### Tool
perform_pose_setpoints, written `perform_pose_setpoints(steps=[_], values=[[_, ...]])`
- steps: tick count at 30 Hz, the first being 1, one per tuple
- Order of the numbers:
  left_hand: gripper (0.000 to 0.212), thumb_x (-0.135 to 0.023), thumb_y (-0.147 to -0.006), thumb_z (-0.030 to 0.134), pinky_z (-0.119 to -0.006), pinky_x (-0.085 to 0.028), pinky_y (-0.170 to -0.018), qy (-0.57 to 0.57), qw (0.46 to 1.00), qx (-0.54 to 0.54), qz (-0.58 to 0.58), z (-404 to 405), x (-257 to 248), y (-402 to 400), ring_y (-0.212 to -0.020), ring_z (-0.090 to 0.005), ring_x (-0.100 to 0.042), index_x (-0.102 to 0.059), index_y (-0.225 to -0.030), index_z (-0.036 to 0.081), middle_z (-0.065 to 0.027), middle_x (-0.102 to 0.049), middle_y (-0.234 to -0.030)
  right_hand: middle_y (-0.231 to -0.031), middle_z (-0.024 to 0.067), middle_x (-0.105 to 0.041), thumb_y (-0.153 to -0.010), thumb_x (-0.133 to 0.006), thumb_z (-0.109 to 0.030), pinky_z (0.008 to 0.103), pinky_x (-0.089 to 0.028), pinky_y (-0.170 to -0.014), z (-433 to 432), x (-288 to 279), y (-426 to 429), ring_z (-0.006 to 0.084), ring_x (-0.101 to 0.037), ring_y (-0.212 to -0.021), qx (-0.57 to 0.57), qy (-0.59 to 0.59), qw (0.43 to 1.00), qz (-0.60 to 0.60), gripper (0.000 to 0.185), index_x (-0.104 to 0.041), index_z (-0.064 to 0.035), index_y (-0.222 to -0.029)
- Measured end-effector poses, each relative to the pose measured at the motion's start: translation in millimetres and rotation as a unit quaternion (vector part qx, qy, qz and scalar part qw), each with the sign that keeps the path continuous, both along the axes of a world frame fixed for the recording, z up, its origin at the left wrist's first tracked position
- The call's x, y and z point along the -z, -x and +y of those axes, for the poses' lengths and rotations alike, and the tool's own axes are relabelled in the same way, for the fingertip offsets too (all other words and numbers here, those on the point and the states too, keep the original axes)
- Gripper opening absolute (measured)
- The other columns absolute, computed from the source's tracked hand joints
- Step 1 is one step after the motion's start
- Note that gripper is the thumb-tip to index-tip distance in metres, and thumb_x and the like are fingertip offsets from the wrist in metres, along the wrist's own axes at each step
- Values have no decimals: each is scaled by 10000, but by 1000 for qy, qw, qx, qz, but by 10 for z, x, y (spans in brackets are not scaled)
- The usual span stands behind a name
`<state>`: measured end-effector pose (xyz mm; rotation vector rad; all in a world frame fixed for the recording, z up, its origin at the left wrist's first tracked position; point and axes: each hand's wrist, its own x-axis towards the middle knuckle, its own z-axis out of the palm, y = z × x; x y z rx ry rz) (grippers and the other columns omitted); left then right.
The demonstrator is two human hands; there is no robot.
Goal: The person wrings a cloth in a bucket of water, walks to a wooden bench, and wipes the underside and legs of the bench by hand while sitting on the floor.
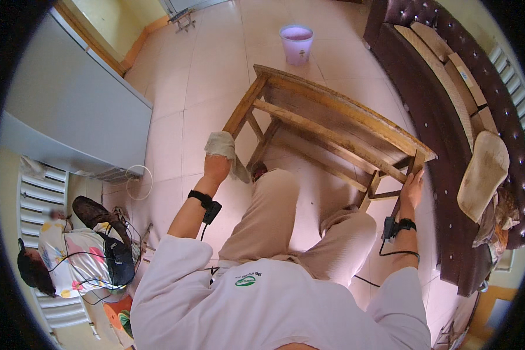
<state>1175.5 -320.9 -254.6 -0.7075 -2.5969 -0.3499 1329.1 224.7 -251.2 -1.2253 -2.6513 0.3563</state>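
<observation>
A wooden table or bench (pixel 328 127), tipped so that its legs and rails point towards me, stands on the tiled floor in front of my knees. My left hand (pixel 218 164) is wrapped around a damp-looking grey-green cloth (pixel 221 145), which presses against the wooden leg at the left and hangs down beside it. My right hand (pixel 412 190) grips the leg at the right end, just below the corner of the top. Both wrists carry black straps with small devices and cables.
A pale purple bucket (pixel 296 46) stands beyond the furniture. A brown tufted sofa (pixel 428 131) holding cardboard and an insole-shaped pad (pixel 483 175) lines the right. A grey cabinet (pixel 83 100) is at the left, with a seated person (pixel 76 262) below it. A small stool (pixel 183 19) is far off.
</observation>
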Motion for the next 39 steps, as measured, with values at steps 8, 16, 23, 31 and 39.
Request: perform_pose_setpoints(steps=[8, 16, 23, 31, 39], values=[[402, -465, -770, 80, -404, -279, -1013, 13, 999, 43, 6, 28, 209, 482, -1162, -343, -395, -477, -1162, -7, -187, -468, -1206, -1288, 231, -358, -916, -320, -349, 431, -422, -850, 22, 87, -38, 389, -439, -1098, -12, -3, 999, 46, 539, -174, -85, -1362], [515, -446, -800, 95, -391, -246, -1031, 195, 973, 30, -119, 536, 175, 1363, -1221, -328, -324, -313, -1287, -4, -194, -335, -1324, -1278, 243, -359, -917, -322, -334, 439, -415, -849, 67, 127, -44, 415, -433, -1088, -16, -18, 999, 32, 534, -174, -77, -1361], [507, -444, -801, 89, -358, -261, -1024, 241, 946, 29, -213, 493, 232, 1321, -1225, -310, -322, -318, -1285, 1, -181, -325, -1333, -1267, 256, -367, -920, -312, -344, 442, -412, -849, 69, 90, -77, 425, -434, -1081, -22, -27, 999, 42, 532, -181, -77, -1361], [525, -436, -807, 62, -359, -237, -1040, 170, 974, 0, -152, 12, 501, 660, -1250, -331, -270, -294, -1311, 33, -162, -304, -1350, -1265, 247, -373, -918, -294, -366, 444, -414, -846, 108, 158, -101, 413, -440, -1082, -36, -34, 997, 53, 530, -186, -99, -1363], [559, -462, -801, 51, -361, -240, -1037, 49, 981, -8, -185, 132, -91, 252, -1242, -352, -273, -262, -1322, 22, -206, -307, -1330, -1254, 235, -387, -919, -287, -360, 453, -421, -823, 36, 110, -49, 414, -455, -1052, -13, -22, 999, 39, 533, -163, -99, -1367]])
